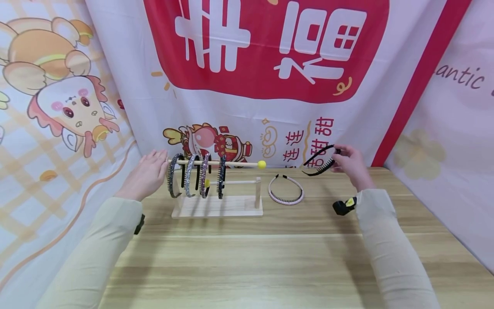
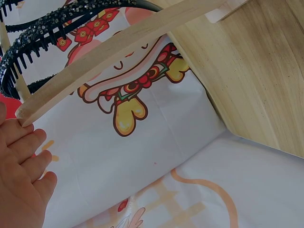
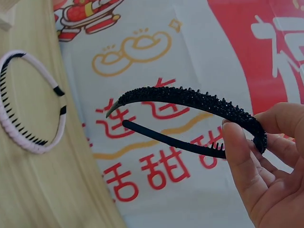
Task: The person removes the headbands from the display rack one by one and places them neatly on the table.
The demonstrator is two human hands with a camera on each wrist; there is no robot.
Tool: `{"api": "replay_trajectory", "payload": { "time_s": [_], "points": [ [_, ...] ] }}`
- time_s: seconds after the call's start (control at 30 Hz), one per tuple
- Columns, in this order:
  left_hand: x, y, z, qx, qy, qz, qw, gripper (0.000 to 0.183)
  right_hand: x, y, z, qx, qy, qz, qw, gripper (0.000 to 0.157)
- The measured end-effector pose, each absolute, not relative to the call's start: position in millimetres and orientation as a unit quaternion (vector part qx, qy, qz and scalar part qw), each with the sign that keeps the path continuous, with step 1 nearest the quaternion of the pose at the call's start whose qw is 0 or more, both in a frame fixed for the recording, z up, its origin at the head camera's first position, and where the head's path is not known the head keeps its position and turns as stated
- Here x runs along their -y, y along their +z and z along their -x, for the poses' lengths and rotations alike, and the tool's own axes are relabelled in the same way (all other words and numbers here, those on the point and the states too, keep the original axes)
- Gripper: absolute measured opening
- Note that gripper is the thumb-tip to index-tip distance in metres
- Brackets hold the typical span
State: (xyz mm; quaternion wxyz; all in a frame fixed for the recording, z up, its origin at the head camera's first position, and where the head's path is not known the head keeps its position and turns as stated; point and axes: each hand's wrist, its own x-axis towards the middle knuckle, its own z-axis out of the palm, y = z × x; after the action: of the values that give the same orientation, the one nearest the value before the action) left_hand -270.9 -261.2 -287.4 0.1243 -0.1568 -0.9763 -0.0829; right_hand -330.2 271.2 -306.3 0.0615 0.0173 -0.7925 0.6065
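My right hand (image 1: 352, 166) pinches a black beaded headband (image 3: 190, 98) at its curved middle, thumb on one side and fingers on the other. The headband is raised, its two tips pointing left. My left hand (image 1: 146, 175) rests with extended fingers against the left end of a wooden rack (image 1: 239, 209); in the left wrist view its fingertips are right at the end of the wooden post (image 2: 95, 66). Several glittery toothed headbands hang on the rack's upper rod, among them a silver one (image 1: 188, 176) and a dark one (image 1: 221, 176).
A pale pink headband (image 1: 287, 201) lies on the wooden table (image 1: 247, 266), between the rack and my right hand. The upper rod ends in a yellow ball (image 1: 262, 164), with a lower rod beneath. Printed cloth (image 1: 266, 111) hangs behind and at both sides.
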Motion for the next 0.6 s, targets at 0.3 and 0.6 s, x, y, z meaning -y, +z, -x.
{"api": "replay_trajectory", "payload": {
  "time_s": [0.3, 0.6],
  "points": [
    [261.4, -287.0, 269.7, 0.977, -0.079, 0.155, 0.123, 0.051, -281.0, -337.7, 338.8, 0.787, 0.616, 0.003, 0.039, 0.051],
    [261.3, -286.6, 269.3, 0.977, -0.077, 0.155, 0.121, 0.052, -290.3, -366.0, 340.0, 0.781, 0.623, 0.016, 0.039, 0.049]
  ]
}}
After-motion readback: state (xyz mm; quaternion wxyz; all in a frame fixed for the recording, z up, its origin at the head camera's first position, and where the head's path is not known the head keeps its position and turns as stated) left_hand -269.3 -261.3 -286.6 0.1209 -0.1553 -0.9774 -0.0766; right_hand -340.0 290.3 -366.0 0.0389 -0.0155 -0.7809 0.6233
